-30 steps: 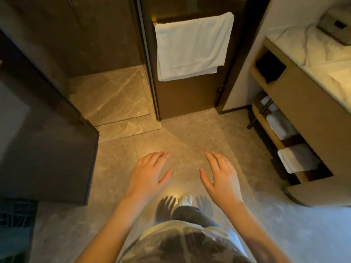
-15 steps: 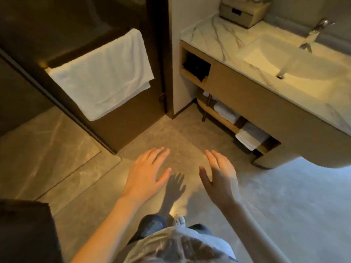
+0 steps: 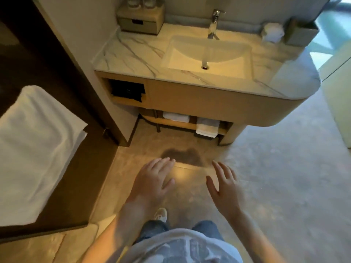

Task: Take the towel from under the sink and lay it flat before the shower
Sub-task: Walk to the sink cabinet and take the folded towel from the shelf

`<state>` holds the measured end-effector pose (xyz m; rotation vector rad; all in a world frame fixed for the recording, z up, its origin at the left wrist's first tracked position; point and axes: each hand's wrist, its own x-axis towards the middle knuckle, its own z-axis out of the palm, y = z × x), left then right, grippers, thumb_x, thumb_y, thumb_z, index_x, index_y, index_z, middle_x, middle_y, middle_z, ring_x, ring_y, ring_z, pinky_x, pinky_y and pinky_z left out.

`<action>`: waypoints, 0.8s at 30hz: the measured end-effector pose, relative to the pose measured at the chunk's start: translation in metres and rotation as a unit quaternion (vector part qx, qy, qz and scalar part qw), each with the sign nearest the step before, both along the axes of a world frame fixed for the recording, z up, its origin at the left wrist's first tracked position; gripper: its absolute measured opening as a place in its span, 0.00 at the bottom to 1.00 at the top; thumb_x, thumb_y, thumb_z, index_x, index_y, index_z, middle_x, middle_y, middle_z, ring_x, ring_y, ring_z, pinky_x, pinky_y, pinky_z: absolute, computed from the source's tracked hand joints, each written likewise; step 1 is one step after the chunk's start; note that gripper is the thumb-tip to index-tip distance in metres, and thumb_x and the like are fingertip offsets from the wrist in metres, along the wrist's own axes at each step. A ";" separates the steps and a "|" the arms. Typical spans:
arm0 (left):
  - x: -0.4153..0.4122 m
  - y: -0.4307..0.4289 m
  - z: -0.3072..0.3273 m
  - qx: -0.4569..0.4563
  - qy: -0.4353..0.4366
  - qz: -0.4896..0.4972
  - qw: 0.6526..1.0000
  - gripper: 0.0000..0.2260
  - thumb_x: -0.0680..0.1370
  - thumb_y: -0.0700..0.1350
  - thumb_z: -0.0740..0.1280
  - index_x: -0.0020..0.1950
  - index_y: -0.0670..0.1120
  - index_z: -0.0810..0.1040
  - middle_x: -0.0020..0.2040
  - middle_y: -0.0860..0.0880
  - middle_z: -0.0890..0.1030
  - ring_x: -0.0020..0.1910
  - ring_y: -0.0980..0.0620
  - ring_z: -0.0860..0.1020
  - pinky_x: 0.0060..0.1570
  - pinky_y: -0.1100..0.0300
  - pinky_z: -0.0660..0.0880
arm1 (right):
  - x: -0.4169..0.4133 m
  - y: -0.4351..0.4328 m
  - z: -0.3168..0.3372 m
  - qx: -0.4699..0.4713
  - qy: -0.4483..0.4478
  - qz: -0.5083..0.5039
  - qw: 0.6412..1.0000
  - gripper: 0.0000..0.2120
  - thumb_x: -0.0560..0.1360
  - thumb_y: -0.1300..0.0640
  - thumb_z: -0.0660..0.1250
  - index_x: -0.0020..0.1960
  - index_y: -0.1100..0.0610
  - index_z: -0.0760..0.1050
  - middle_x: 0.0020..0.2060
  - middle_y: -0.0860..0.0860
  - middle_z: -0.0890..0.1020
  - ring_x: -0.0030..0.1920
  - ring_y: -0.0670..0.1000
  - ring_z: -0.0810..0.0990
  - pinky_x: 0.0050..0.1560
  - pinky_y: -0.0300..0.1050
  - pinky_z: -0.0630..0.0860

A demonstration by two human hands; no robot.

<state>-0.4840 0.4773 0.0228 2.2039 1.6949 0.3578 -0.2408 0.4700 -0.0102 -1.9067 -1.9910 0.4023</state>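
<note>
Both hands hang empty over the stone-grey floor [image 3: 275, 177], palms down. The left hand [image 3: 152, 184] has its fingers [image 3: 163, 163] loosely together and spread flat; the right hand [image 3: 227, 188] has its fingers [image 3: 221, 168] fanned apart, thumb out to the side. Neither touches anything.

Ahead stands the vanity. Its bench [image 3: 133, 57] is pale veined marble with a rounded right corner, and a rectangular white sink [image 3: 207, 54] is sunk into it below a chrome tap [image 3: 213, 23]. At the back left corner of the bench sits a small boxy drawer unit [image 3: 140, 21]; at the back right, a white fluffy bundle [image 3: 272, 32] beside a dark square holder [image 3: 302, 34], both soft with blur.

Under the sink, a low wooden shelf [image 3: 176, 124] carries two folded white towels. The folded towel [image 3: 207, 127] near the shelf's right end droops over the front edge; a smaller folded towel [image 3: 175, 116] lies further left, mostly hidden by the cabinet front. A dark open cubby [image 3: 127, 90] at the cabinet's upper left holds something black, perhaps folded cloth.

At the left edge a large white terry towel [image 3: 36, 149] hangs on a dark brown panel [image 3: 38, 59], its far side cut off. A pale shoe [image 3: 161, 214] and blue jeans [image 3: 206, 227] show below a light shirt [image 3: 180, 247].
</note>
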 end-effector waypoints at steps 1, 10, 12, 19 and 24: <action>-0.010 0.013 0.001 0.005 0.001 -0.012 1.000 0.23 0.79 0.56 0.56 0.72 0.51 0.69 0.70 0.51 0.73 0.70 0.51 0.68 0.69 0.52 0.66 | -0.008 0.004 0.003 0.007 0.001 -0.015 1.000 0.25 0.78 0.45 0.58 0.70 0.58 0.71 0.65 0.56 0.77 0.65 0.57 0.74 0.61 0.57 0.75; -0.017 0.096 0.010 0.035 -0.012 -0.100 0.994 0.23 0.78 0.56 0.56 0.70 0.49 0.72 0.66 0.49 0.76 0.66 0.49 0.72 0.64 0.49 0.71 | -0.031 0.036 0.018 0.031 0.001 -0.089 0.996 0.25 0.79 0.47 0.63 0.72 0.55 0.67 0.66 0.53 0.75 0.65 0.54 0.73 0.63 0.53 0.74; -0.003 0.104 0.008 0.034 -0.021 -0.115 0.993 0.23 0.78 0.56 0.56 0.70 0.49 0.72 0.66 0.49 0.77 0.66 0.49 0.73 0.64 0.50 0.71 | -0.022 0.041 0.019 0.035 -0.003 -0.106 0.994 0.25 0.79 0.46 0.62 0.72 0.55 0.67 0.66 0.53 0.75 0.65 0.54 0.73 0.64 0.53 0.73; 0.055 0.128 -0.006 0.019 -0.009 -0.136 0.990 0.22 0.77 0.56 0.57 0.68 0.48 0.75 0.63 0.49 0.79 0.63 0.49 0.75 0.61 0.52 0.72 | 0.032 0.066 0.014 0.057 -0.009 -0.135 0.989 0.23 0.77 0.51 0.67 0.69 0.58 0.72 0.62 0.56 0.78 0.61 0.56 0.77 0.58 0.51 0.77; 0.112 0.145 -0.007 0.011 -0.007 -0.102 0.995 0.23 0.78 0.56 0.56 0.68 0.48 0.75 0.64 0.49 0.78 0.64 0.50 0.74 0.61 0.51 0.72 | 0.095 0.092 0.014 0.065 -0.024 -0.111 0.991 0.22 0.77 0.50 0.64 0.67 0.61 0.75 0.61 0.57 0.80 0.60 0.57 0.78 0.59 0.48 0.75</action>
